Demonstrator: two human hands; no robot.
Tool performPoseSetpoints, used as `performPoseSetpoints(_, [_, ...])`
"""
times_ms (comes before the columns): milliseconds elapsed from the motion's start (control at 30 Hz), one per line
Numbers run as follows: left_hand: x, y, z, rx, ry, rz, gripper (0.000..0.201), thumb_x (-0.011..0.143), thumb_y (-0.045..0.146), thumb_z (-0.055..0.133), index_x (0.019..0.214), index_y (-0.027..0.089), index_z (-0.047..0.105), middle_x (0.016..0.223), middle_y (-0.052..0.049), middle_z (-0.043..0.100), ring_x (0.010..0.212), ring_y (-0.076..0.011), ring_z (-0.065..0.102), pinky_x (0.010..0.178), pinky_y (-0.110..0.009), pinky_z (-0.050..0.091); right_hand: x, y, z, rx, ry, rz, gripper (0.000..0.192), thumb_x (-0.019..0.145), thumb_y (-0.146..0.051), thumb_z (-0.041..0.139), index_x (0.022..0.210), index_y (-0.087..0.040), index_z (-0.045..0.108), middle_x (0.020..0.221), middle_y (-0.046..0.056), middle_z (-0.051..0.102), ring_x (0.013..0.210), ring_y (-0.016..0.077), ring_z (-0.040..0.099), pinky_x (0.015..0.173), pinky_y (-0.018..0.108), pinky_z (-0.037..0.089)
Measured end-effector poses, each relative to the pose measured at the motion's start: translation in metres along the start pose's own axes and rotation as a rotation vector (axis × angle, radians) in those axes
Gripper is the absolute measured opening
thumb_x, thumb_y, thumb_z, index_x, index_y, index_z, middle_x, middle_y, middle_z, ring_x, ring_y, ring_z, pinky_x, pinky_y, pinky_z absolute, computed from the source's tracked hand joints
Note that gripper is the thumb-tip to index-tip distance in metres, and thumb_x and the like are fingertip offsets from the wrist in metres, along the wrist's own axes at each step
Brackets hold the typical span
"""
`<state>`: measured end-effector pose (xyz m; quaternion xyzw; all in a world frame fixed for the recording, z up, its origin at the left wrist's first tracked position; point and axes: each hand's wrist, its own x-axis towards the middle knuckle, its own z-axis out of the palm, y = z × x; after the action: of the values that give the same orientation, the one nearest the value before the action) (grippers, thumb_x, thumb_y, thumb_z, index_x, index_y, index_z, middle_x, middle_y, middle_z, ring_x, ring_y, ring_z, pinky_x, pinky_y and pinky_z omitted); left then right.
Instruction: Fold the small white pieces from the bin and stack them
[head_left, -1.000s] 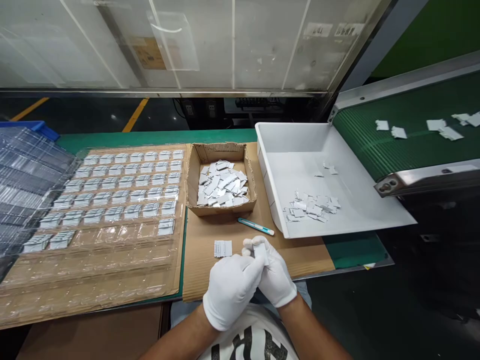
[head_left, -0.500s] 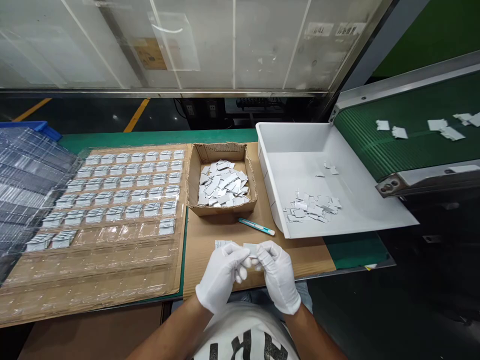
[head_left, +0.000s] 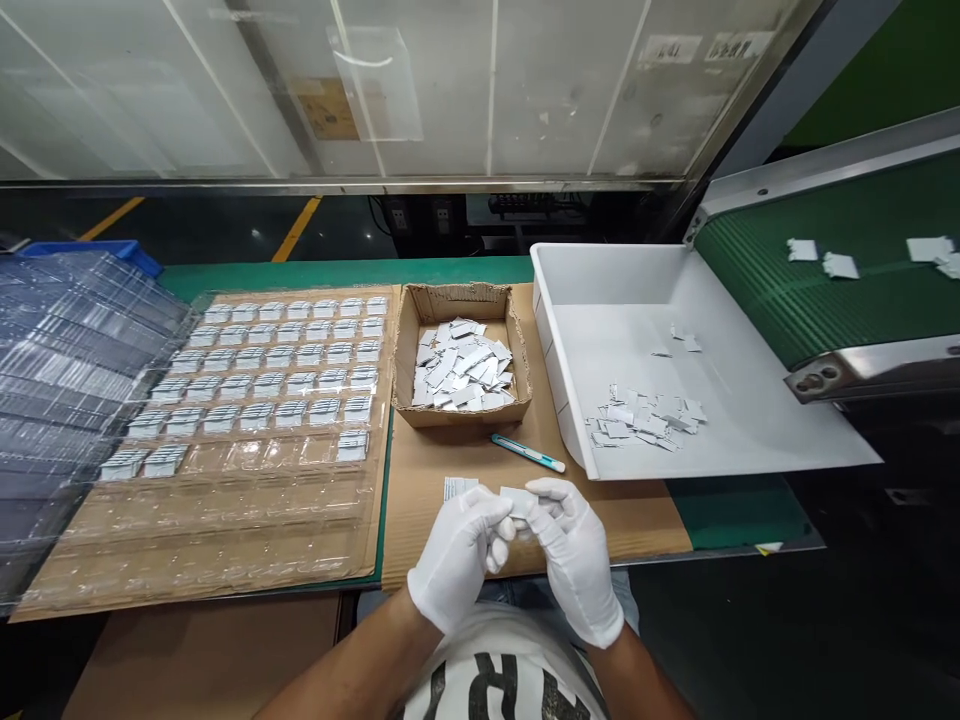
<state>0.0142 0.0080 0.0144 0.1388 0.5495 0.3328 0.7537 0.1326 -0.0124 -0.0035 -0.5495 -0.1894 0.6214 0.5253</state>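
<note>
Both of my hands wear white gloves and meet in front of me over the table's near edge. My left hand (head_left: 459, 555) pinches the left end of a small flat white piece (head_left: 517, 502) between thumb and fingers. At its other end, my right hand (head_left: 579, 560) has its thumb against the piece, fingers curled behind. Just beyond my left fingers lies a small striped-looking stack of pieces (head_left: 459, 487), partly hidden by the glove. A teal and white utility knife (head_left: 529, 453) rests on the cardboard mat (head_left: 420, 520) beyond my hands.
A cardboard box (head_left: 461, 415) holds many loose white pieces. To its right, a large white bin (head_left: 611, 280) contains more, below a green conveyor belt (head_left: 825, 310) carrying several. At left, a clear compartment tray (head_left: 225, 515) holds rows of stacked pieces, beside piled clear trays (head_left: 67, 350).
The whole view has shifted, so the scene sits further right. My right fingers have moved slightly around the white piece, and more of its face shows. Both hands stay at it.
</note>
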Motion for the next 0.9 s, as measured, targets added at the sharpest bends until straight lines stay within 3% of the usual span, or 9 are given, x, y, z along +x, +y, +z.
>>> performPoseSetpoints(367, [-0.001,0.0,0.004,-0.065,-0.021,-0.023,0.029,0.065,0.038,0.068,0.056,0.016,0.052,0.049,0.003,0.055,0.034,-0.0036,0.038,0.036,-0.018,0.024,0.0,0.005,-0.003,-0.025,-0.003,-0.017,0.032,0.072,-0.041,0.078,0.087,-0.02,0.059,0.064,-0.002,0.068,0.053,0.0121,0.062,0.053,0.023,0.051])
performPoseSetpoints(467, [0.004,-0.001,0.002,0.142,0.028,0.042,0.03,0.065,0.041,0.068,0.057,0.017,0.052,0.049,0.003,0.056,0.034,-0.0056,0.042,0.037,-0.019,0.03,0.002,0.008,-0.008,-0.213,-0.001,-0.104,0.026,0.077,-0.04,0.073,0.089,-0.02,0.06,0.068,-0.001,0.068,0.058,0.0141,0.063,0.057,0.026,0.051])
performPoseSetpoints(567, [0.006,-0.005,-0.004,0.451,0.085,0.107,0.025,0.067,0.036,0.068,0.058,0.018,0.053,0.047,0.004,0.055,0.037,-0.0089,0.046,0.041,-0.022,0.036,0.004,0.004,-0.02,-0.527,-0.161,-0.189,0.015,0.083,-0.034,0.067,0.087,-0.02,0.062,0.075,0.001,0.069,0.068,0.0157,0.065,0.066,0.027,0.05])
performPoseSetpoints(633, [0.003,-0.011,-0.009,0.659,0.032,0.176,0.022,0.076,0.035,0.061,0.061,0.018,0.059,0.052,0.002,0.059,0.044,-0.0111,0.051,0.047,-0.023,0.04,0.004,-0.002,-0.028,-0.724,-0.303,-0.17,0.009,0.085,-0.028,0.063,0.081,-0.021,0.063,0.074,0.0,0.068,0.068,0.0153,0.063,0.067,0.027,0.048])
performPoseSetpoints(733, [-0.004,-0.019,-0.02,0.944,-0.163,0.281,0.03,0.088,0.033,0.049,0.069,0.019,0.067,0.062,-0.001,0.066,0.054,-0.013,0.056,0.056,-0.023,0.043,0.002,-0.011,-0.036,-0.946,-0.428,-0.089,0.009,0.082,-0.018,0.061,0.073,-0.021,0.062,0.07,-0.002,0.065,0.065,0.0143,0.059,0.065,0.026,0.044])
performPoseSetpoints(800, [-0.008,-0.022,-0.027,1.041,-0.28,0.274,0.037,0.092,0.035,0.043,0.069,0.02,0.069,0.062,-0.001,0.067,0.053,-0.0129,0.056,0.056,-0.023,0.042,0.001,-0.012,-0.039,-1.005,-0.483,-0.033,0.011,0.079,-0.016,0.063,0.069,-0.021,0.062,0.069,-0.002,0.064,0.065,0.0143,0.058,0.064,0.026,0.042])
performPoseSetpoints(867, [-0.009,-0.022,-0.037,1.062,-0.252,0.264,0.047,0.095,0.039,0.038,0.063,0.019,0.067,0.058,-0.001,0.065,0.05,-0.0127,0.055,0.055,-0.023,0.041,0.001,-0.009,-0.04,-1.003,-0.485,0.002,0.014,0.079,-0.021,0.065,0.065,-0.021,0.06,0.068,-0.002,0.063,0.065,0.0145,0.057,0.063,0.026,0.041])
performPoseSetpoints(900, [-0.009,-0.02,-0.041,1.079,-0.174,0.275,0.05,0.095,0.041,0.037,0.059,0.019,0.065,0.056,-0.001,0.064,0.05,-0.013,0.055,0.055,-0.023,0.041,0.003,-0.007,-0.041,-0.993,-0.456,0.005,0.017,0.079,-0.025,0.065,0.064,-0.021,0.059,0.067,-0.002,0.062,0.064,0.0145,0.055,0.063,0.026,0.041])
